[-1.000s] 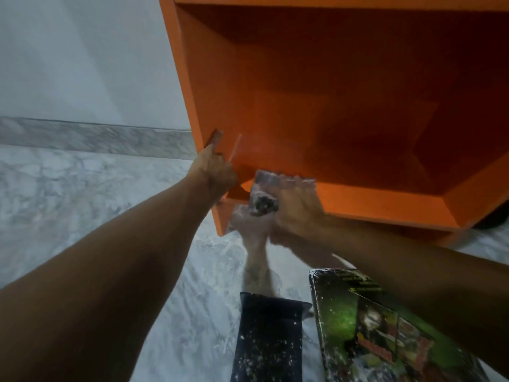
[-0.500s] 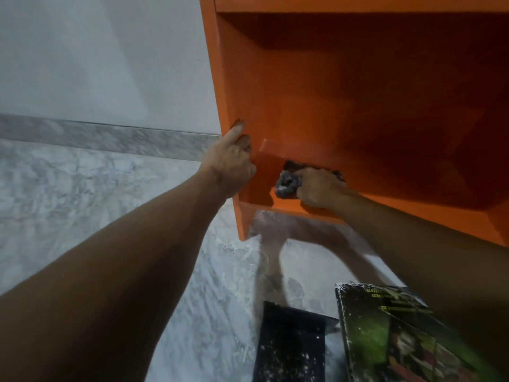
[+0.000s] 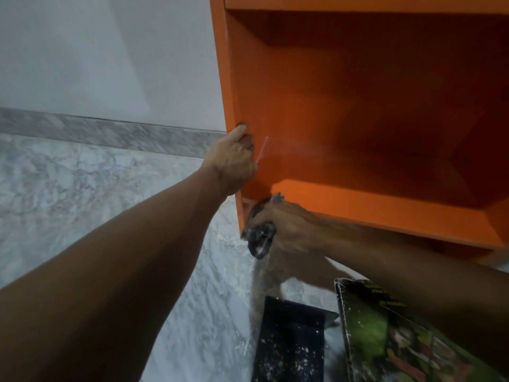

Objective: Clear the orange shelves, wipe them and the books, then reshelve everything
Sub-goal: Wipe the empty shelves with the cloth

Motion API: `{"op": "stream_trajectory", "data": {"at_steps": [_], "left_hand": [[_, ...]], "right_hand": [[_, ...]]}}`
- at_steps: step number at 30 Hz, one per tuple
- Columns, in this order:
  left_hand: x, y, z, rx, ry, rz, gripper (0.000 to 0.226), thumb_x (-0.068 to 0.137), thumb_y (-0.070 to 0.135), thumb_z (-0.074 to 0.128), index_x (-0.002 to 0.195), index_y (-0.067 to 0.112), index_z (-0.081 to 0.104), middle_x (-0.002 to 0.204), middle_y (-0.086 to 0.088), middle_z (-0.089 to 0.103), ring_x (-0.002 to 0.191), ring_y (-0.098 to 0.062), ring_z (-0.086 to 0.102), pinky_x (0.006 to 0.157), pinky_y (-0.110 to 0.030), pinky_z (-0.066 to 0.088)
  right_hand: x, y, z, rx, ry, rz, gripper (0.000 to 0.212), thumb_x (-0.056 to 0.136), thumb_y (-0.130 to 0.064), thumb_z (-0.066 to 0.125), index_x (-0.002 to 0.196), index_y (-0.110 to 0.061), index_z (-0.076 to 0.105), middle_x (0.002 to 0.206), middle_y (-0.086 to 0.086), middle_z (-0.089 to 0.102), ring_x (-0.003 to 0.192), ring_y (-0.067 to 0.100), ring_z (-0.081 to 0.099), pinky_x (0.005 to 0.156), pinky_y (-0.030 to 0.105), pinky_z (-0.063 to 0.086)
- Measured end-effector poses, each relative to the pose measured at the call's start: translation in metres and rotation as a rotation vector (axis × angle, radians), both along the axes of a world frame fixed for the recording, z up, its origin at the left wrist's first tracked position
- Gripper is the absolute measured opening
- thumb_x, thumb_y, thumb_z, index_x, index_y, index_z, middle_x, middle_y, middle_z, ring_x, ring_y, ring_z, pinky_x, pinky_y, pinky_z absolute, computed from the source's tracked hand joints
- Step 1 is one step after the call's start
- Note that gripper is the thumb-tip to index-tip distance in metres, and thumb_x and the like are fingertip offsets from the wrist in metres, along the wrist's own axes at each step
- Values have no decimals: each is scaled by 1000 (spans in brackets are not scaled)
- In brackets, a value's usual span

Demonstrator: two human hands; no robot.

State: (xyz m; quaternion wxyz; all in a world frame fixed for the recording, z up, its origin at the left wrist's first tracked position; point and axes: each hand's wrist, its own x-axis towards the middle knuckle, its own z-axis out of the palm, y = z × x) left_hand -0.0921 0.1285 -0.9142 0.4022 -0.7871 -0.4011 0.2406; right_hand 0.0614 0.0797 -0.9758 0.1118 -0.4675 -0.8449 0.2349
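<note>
1. The orange shelf unit [image 3: 223, 78] fills the upper right of the frame. Its one visible compartment holds nothing, and its inside is dark towards the back.
2. The left hand [image 3: 234, 158] is at the centre of the frame, on the front edge of the unit's left side wall. Its fingers are curled round that edge to the inner face, gripping it, and one digit points up along the edge.
3. The right hand [image 3: 289, 227] is just below and to the right of the left hand. It is closed tightly round a dark grey cloth [image 3: 260, 239].
4. The cloth is bunched up. It sits against the front left corner of the bottom shelf [image 3: 385, 205], where that board meets the side wall, and part of it hangs below the board's front edge.
5. A green book [image 3: 385, 334] lies in the lower right of the frame, flecked with white and partly covered by the right forearm.
6. A black flat item [image 3: 289, 343] lies just left of the green book, at bottom centre. It is speckled with white, and I cannot tell whether it is a book.
7. Both rest on a grey marbled floor [image 3: 82, 188].
8. A white wall [image 3: 110, 51] takes up the upper left of the frame, with a marbled skirting strip [image 3: 110, 130] along its foot.
</note>
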Motion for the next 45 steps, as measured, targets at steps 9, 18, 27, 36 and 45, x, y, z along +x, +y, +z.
{"op": "stream_trajectory", "data": {"at_steps": [9, 18, 27, 36, 45], "left_hand": [[1, -3, -2, -7, -45, 4, 38, 90, 43, 60, 121, 21, 61, 131, -6, 59, 130, -29, 43, 117, -47, 14], [24, -15, -16, -16, -95, 141, 39, 90, 41, 60, 124, 22, 61, 129, -7, 60, 127, -29, 45, 115, -51, 15], [115, -29, -49, -382, -312, 169, 39, 98, 18, 50, 137, 23, 50, 138, -6, 52, 128, -28, 50, 113, -58, 25], [229, -51, -60, -461, -379, -35, 36, 104, 12, 37, 138, 10, 46, 132, -13, 52, 118, -30, 56, 88, -37, 47], [266, -65, -50, -532, -435, -17, 43, 95, 13, 53, 136, 1, 49, 136, -21, 51, 123, -35, 52, 100, -41, 47]], "right_hand": [[13, 16, -4, 356, 102, -32, 33, 63, -32, 70, 92, -17, 71, 94, 6, 67, 94, 27, 59, 78, 42, 46], [41, 0, -26, 461, -616, 142, 45, 88, -19, 63, 132, -27, 56, 156, 7, 24, 140, 45, 22, 103, 63, 32], [154, -53, -10, 385, -745, 1, 43, 94, -19, 55, 135, -29, 54, 158, 7, 17, 132, 42, 31, 103, 51, 37], [282, -111, -4, 345, -936, -221, 31, 76, -26, 75, 107, -18, 73, 143, 16, 45, 113, 49, 51, 94, 56, 45], [280, -114, -9, 426, -1027, -232, 8, 76, -15, 74, 83, -10, 74, 108, 18, 53, 83, 36, 54, 69, 46, 46]]}}
